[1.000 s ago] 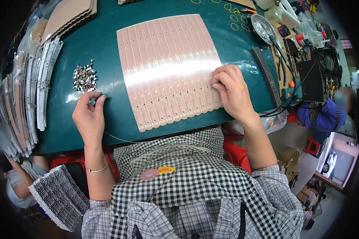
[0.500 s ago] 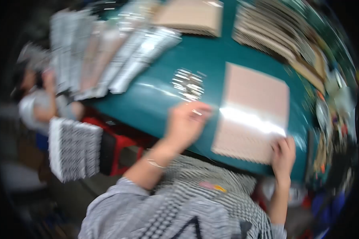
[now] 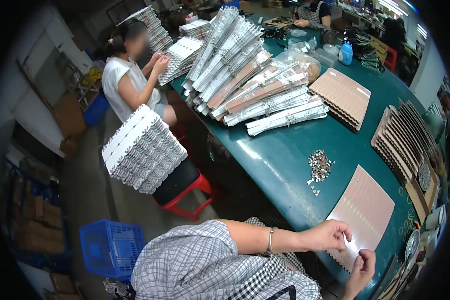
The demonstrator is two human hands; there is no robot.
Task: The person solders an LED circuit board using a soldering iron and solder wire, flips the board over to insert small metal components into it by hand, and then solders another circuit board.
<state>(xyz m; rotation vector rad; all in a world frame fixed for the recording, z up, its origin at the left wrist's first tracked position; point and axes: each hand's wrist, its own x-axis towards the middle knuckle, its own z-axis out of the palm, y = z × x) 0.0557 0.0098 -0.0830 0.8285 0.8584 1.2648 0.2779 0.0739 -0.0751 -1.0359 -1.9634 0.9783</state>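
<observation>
Here's the pink scalloped sheet [image 3: 377, 205], flat at the table's [image 3: 257, 162] near edge, likely light, thin and bendy, best taken by opposite edges. The left hand [image 3: 327, 236] curls above it, the right hand [image 3: 361, 274] by its corner, close but apart; grip unclear. Round dish [image 3: 407, 246]: silvery bits, apparently. Blue basket [image 3: 96, 250] on the floor: contents unreadable.

No readable text or labels.
</observation>
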